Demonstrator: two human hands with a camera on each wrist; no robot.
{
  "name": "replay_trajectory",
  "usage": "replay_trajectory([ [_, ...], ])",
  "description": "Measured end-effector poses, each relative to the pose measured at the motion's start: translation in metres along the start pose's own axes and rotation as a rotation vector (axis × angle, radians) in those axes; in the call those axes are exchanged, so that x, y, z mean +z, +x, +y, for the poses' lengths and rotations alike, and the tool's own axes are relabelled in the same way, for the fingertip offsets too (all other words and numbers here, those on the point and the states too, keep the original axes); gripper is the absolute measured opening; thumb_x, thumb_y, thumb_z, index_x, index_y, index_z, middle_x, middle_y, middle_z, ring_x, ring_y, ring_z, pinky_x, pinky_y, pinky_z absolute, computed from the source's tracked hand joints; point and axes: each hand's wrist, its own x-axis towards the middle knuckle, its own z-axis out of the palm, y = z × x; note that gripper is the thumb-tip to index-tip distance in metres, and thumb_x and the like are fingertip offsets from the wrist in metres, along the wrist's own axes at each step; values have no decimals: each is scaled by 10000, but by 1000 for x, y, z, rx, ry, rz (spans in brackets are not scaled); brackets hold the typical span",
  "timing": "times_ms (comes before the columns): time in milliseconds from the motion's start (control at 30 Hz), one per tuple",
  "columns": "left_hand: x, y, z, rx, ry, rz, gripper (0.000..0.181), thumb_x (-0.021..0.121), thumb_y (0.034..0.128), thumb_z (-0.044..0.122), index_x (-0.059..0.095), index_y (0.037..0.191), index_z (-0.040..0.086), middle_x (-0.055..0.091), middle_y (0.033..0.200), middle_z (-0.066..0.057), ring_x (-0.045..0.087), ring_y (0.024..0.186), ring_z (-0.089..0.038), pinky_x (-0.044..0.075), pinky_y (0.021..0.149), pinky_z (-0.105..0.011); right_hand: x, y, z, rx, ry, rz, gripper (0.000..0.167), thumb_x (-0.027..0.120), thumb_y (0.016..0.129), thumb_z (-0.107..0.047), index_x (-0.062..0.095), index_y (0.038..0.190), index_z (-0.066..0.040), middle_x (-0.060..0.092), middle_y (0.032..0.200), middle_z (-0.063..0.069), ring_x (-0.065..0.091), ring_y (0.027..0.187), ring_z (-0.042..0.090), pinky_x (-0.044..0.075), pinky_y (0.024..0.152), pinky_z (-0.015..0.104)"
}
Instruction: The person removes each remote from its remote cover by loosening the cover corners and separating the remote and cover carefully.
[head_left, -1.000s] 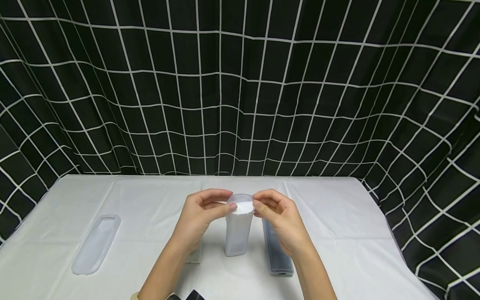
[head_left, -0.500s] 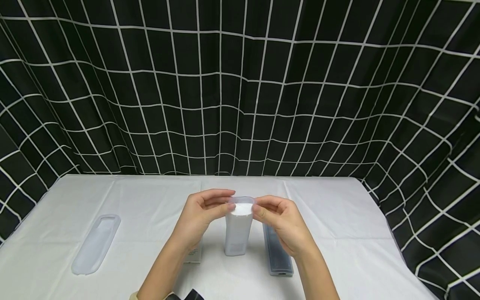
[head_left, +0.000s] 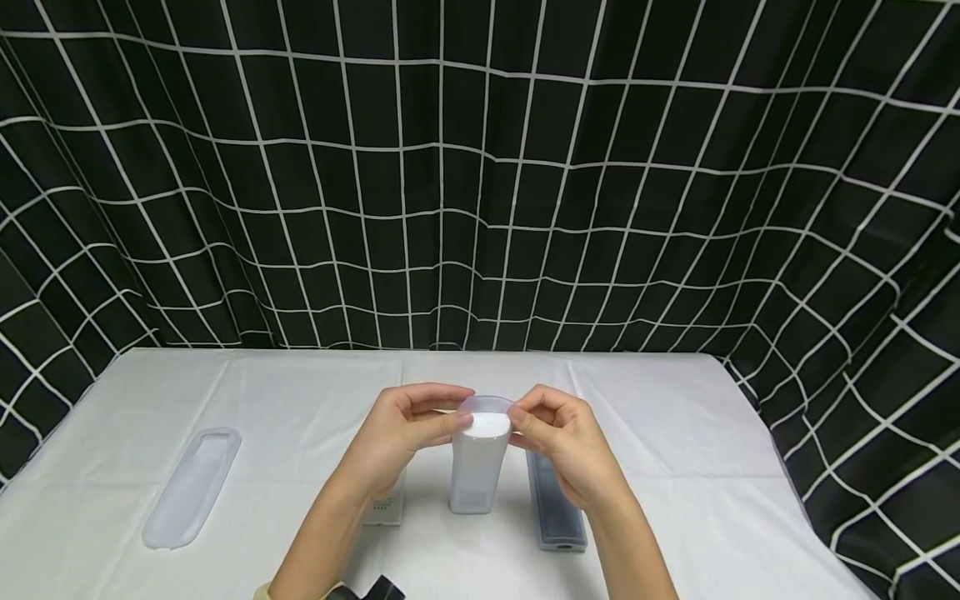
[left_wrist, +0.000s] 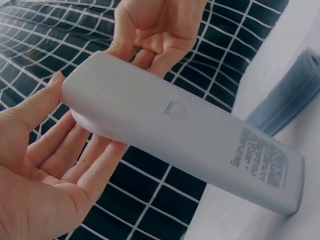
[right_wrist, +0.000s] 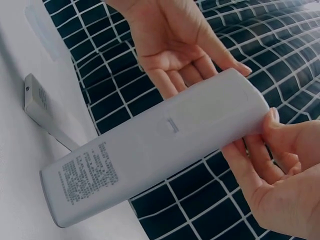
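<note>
A long white remote-like device (head_left: 477, 471) stands upright on the table between the two hands, a translucent sleeve edge (head_left: 487, 404) showing at its top. My left hand (head_left: 401, 433) holds the upper left side, thumb at the front edge and fingers behind. At the upper right, my right hand (head_left: 558, 437) pinches the sleeve's rim between thumb and fingers. The left wrist view shows the white device (left_wrist: 200, 135) with printed text near its lower end and the left hand (left_wrist: 55, 175) at its top. In the right wrist view the right hand (right_wrist: 285, 175) grips the same end.
An empty translucent sleeve (head_left: 192, 489) lies at the left of the white table (head_left: 675, 433). A dark remote in a clear cover (head_left: 557, 508) lies beside the right hand. A white item with small print (head_left: 386, 508) is partly behind the left forearm. A black gridded curtain (head_left: 465, 208) hangs behind.
The right hand dipped slightly, then rose a little at the rim. The left hand shifted slightly down. More of the translucent edge shows at the top than half a second ago.
</note>
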Motion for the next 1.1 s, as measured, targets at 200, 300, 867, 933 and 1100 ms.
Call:
replay_trajectory([
  [200, -1, 1, 1, -8, -2, -7, 396, 742, 954, 26, 656, 1304, -136, 734, 1240, -226, 742, 1009, -134, 621, 944, -393, 5, 1, 0, 27, 1, 64, 240, 623, 1014, 39, 647, 833, -118, 708, 804, -43, 683, 867, 112, 627, 887, 340],
  [300, -1, 1, 1, -10, -4, -9, 395, 740, 957, 28, 654, 1305, -138, 728, 1247, -234, 740, 1015, -141, 620, 947, -398, 6, 2, 1, 33, 11, 84, 208, 617, 1023, 29, 634, 854, -89, 700, 799, -42, 665, 835, 105, 628, 854, 313],
  [867, -1, 0, 2, -13, -19, -9, 396, 735, 961, 45, 658, 1308, -128, 732, 1245, -214, 733, 1038, -149, 609, 975, -419, 7, 2, 3, 56, 30, 105, 173, 622, 1019, 27, 661, 893, -84, 734, 820, -50, 677, 836, 96, 627, 846, 309],
  [933, 0, 0, 2, -12, -19, -6, 397, 737, 960, 48, 659, 1309, -125, 733, 1245, -213, 731, 1042, -155, 607, 978, -422, 6, 1, 2, 54, 27, 101, 144, 629, 1018, 19, 677, 914, -68, 743, 833, -50, 692, 857, 98, 625, 859, 316],
  [1100, -1, 0, 1, -15, -12, 7, 405, 741, 957, 50, 657, 1316, -120, 733, 1241, -207, 731, 1041, -163, 608, 977, -425, 5, 0, 0, 58, 13, 90, 78, 638, 1016, 8, 705, 980, -6, 757, 871, -44, 712, 904, 102, 620, 883, 318],
])
